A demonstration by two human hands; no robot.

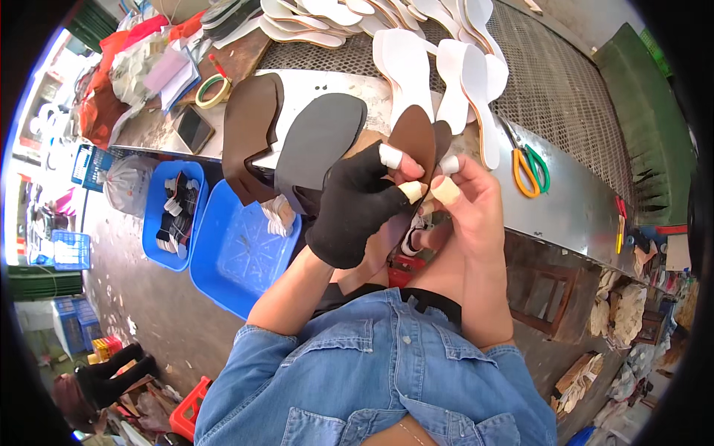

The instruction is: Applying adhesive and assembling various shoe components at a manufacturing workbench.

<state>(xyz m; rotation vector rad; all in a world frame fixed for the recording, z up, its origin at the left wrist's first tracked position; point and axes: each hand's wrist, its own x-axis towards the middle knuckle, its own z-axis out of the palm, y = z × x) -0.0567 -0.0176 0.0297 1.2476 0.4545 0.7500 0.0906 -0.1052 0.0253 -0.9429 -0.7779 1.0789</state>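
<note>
In front of my body, at the bench edge, a brown insole-shaped sheet (413, 137) stands tilted between my hands, with a darker layer showing behind its right edge. My left hand (357, 204), in a black glove with bare, taped fingertips, is closed on its left side. My right hand (474, 201), ungloved and with tape on its fingertips, pinches at the lower right of the same piece. Their fingertips almost meet there. Left of them lie a stack of dark brown sole-shaped sheets (251, 119) and a black stack (323, 134). White insoles (401, 70) lie just beyond.
Yellow-and-green-handled scissors (529, 169) lie on the metal bench (565, 215) to the right. A phone (193, 130) and a tape roll (213, 91) lie at the left. Blue bins (242, 245) stand below the bench's left side. More white insoles (312, 30) are piled on the mesh.
</note>
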